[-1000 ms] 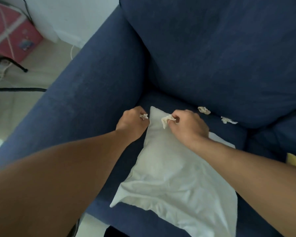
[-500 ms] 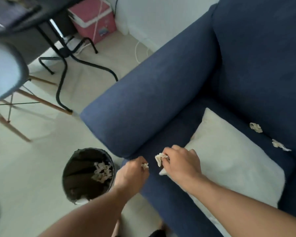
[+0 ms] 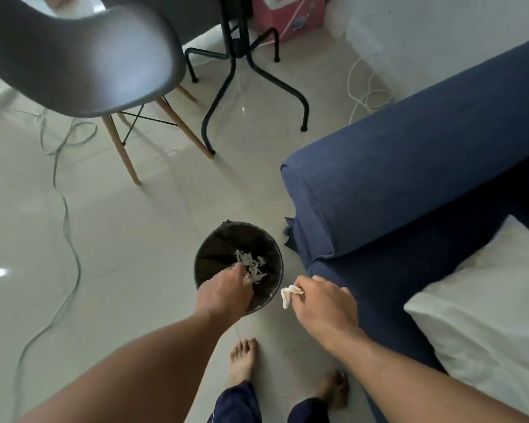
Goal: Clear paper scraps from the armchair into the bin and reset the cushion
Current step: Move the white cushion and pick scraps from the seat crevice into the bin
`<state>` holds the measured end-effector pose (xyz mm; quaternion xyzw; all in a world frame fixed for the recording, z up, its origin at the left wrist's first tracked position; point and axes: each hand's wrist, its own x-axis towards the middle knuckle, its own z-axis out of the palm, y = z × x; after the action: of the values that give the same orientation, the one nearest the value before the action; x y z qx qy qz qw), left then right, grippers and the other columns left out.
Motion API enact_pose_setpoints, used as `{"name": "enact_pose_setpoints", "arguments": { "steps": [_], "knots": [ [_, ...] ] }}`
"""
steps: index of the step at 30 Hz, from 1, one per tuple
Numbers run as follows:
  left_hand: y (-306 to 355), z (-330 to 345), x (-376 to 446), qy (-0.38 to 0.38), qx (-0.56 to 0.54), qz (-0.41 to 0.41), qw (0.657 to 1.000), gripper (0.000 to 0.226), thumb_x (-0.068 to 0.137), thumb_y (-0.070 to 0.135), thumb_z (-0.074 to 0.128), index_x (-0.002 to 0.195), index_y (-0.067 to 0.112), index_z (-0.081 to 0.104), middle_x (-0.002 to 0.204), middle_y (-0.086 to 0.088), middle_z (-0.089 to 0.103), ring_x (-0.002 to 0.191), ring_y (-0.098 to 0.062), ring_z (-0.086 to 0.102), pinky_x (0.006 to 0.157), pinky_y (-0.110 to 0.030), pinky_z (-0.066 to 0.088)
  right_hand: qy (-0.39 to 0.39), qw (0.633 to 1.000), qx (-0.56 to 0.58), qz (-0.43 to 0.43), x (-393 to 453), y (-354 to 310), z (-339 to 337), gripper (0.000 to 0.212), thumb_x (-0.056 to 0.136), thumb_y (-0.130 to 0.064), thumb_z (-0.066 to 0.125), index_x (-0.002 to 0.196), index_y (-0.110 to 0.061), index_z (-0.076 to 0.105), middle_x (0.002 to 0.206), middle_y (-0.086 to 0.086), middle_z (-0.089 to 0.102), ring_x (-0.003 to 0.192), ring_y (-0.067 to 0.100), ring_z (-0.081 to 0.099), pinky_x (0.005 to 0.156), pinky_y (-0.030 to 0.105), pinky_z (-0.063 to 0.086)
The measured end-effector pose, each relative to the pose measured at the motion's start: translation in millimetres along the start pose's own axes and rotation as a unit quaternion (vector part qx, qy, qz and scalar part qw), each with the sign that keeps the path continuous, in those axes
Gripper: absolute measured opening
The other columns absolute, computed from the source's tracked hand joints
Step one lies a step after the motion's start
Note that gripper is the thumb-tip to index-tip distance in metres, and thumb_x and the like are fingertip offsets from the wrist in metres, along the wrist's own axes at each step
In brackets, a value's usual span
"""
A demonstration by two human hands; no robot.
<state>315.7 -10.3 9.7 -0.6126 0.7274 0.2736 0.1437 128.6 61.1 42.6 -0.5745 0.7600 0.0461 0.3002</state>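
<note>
2 hands are at the bin [image 3: 214, 239]: the left hand [image 3: 225, 293] reaches over its mouth, fingers pointing down inside, its hold hidden. The right hand [image 3: 322, 303] pinches a paper scrap [image 3: 289, 295] just outside the rim at 3 o'clock, so it likely must move toward 9 o'clock to drop. The cushion [image 3: 483, 309] lies on the armchair [image 3: 409, 178].

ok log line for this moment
left hand over bin | right hand pinches paper scrap beside bin | cushion on armchair
</note>
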Motion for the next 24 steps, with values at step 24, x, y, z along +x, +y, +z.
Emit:
{"name": "enact_pose_setpoints", "arguments": {
  "steps": [24],
  "knots": [
    [-78,1,-13,-0.121,0.121,0.027,0.985,0.031,0.095,0.038,0.051,0.119,0.019,0.054,0.113,-0.004,0.066,0.104,-0.03,0.066,0.068,-0.032,0.043,-0.021,0.999,0.039,0.021,63,-102,-3,0.029,0.102,-0.047,0.047,0.119,-0.031,0.064,0.107,-0.002,0.072,0.095,0.024,0.066,0.073,0.036,0.055]
  ]
}}
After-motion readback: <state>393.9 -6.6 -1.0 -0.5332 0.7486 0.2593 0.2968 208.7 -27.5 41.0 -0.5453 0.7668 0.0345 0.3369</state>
